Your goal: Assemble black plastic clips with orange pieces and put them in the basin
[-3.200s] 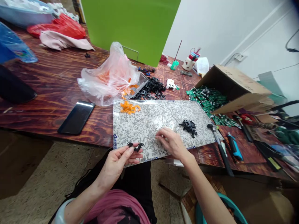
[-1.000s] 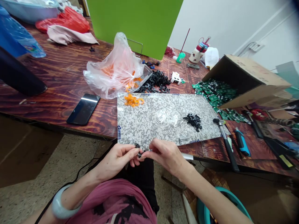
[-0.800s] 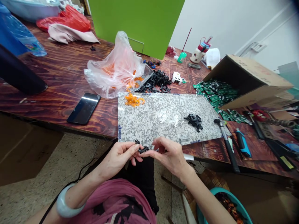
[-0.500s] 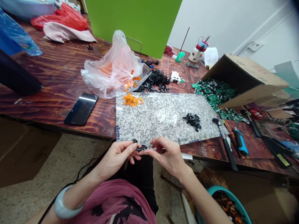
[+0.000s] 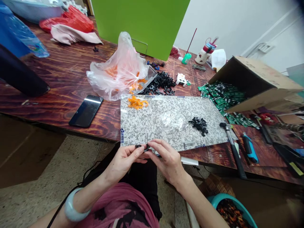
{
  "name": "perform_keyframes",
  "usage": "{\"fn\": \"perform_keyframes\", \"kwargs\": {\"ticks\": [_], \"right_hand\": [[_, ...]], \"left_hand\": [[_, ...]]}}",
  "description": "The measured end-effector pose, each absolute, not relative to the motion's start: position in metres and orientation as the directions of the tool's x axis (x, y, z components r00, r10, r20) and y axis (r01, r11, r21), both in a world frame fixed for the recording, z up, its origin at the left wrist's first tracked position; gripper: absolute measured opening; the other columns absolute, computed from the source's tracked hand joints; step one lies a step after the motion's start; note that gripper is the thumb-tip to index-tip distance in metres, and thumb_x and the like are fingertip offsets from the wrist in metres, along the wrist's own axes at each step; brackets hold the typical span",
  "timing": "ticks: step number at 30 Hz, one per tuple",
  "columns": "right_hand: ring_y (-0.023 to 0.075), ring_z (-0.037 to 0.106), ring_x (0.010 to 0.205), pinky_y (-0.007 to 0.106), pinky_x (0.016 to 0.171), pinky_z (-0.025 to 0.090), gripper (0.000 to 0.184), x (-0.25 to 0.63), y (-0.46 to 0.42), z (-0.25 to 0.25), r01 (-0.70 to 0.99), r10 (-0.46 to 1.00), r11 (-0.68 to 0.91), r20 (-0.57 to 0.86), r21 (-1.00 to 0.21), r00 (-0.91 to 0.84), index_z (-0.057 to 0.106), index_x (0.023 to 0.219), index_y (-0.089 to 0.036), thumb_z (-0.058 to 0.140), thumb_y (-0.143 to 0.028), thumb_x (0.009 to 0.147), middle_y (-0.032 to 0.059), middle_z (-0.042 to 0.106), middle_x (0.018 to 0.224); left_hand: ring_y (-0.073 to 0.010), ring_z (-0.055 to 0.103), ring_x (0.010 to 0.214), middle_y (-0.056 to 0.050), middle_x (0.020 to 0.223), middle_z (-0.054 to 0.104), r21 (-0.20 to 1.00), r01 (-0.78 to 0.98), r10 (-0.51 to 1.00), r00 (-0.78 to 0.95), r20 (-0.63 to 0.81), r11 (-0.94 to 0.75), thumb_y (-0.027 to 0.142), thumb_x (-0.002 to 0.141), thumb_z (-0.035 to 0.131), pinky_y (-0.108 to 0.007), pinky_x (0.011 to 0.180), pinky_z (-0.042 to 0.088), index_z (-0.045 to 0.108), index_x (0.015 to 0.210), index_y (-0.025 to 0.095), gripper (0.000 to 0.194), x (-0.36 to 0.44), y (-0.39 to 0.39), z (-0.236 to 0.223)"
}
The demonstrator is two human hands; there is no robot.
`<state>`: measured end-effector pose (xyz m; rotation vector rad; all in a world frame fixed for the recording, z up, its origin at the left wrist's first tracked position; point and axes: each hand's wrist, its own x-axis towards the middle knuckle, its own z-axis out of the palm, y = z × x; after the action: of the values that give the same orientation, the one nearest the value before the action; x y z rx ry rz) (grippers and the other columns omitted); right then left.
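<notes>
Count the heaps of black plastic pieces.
2: one heap on the speckled sheet, another heap on the wooden table just beyond the sheet's far edge. Others may be hidden.

You are pinching a small black plastic part (image 5: pixel 142 147) in your left hand (image 5: pixel 123 161), your right hand (image 5: pixel 167 161) working just beside it, over the near edge of a granite-patterned sheet (image 5: pixel 147 126). A heap of black parts (image 5: pixel 198 124) and orange pieces (image 5: pixel 137 103) are lying on that sheet.
</notes>
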<state>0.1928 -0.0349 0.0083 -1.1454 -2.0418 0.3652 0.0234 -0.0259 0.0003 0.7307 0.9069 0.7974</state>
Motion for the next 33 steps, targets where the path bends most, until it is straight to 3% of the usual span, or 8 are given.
{"fn": "perform_keyframes", "kwargs": {"ticks": [5,10,16,33], "right_hand": [[0.0192,0.061,0.094,0.032,0.081,0.053,0.022,0.189,-0.036,0.005,0.672,0.812,0.539,0.526,-0.508,-0.254,0.059,0.109,-0.019,0.055,-0.014,0.088,0.0105,0.063,0.101],[0.0183,0.059,0.086,0.031,0.077,0.052,0.007,0.183,-0.037,0.009,0.717,0.824,0.477,0.542,-0.508,-0.164,0.062,0.091,-0.018,0.057,-0.015,0.087,0.0092,0.062,0.091],[0.0152,0.056,0.071,0.027,0.066,0.049,0.010,0.180,-0.044,0.009,0.697,0.885,0.445,0.398,-0.562,-0.244,0.060,0.093,-0.016,0.049,-0.017,0.091,0.0056,0.059,0.078],[0.0163,0.055,0.069,0.028,0.064,0.049,0.014,0.174,-0.047,0.009,0.716,0.845,0.506,0.444,-0.481,-0.299,0.055,0.086,-0.015,0.044,-0.015,0.093,0.0059,0.058,0.072]], "left_hand": [[-0.0155,0.069,0.073,-0.003,0.076,0.077,0.825,-0.337,0.881,0.307,-0.360,0.454,0.037,0.077,0.069,-0.026,0.075,0.057,0.076,0.081,0.014,0.024,0.032,-0.027,-0.001],[-0.0152,0.070,0.071,-0.001,0.074,0.077,0.836,-0.366,0.909,0.247,-0.337,0.409,0.036,0.079,0.068,-0.027,0.079,0.056,0.077,0.082,0.016,0.023,0.036,-0.027,-0.002],[-0.0144,0.069,0.071,0.001,0.071,0.076,0.852,-0.372,0.928,0.202,-0.314,0.369,0.035,0.076,0.070,-0.023,0.075,0.056,0.077,0.080,0.016,0.021,0.038,-0.027,-0.004],[-0.0127,0.070,0.069,0.002,0.073,0.077,0.863,-0.358,0.930,0.222,-0.293,0.357,0.032,0.079,0.068,-0.022,0.076,0.057,0.077,0.082,0.017,0.018,0.036,-0.030,-0.001]]}}
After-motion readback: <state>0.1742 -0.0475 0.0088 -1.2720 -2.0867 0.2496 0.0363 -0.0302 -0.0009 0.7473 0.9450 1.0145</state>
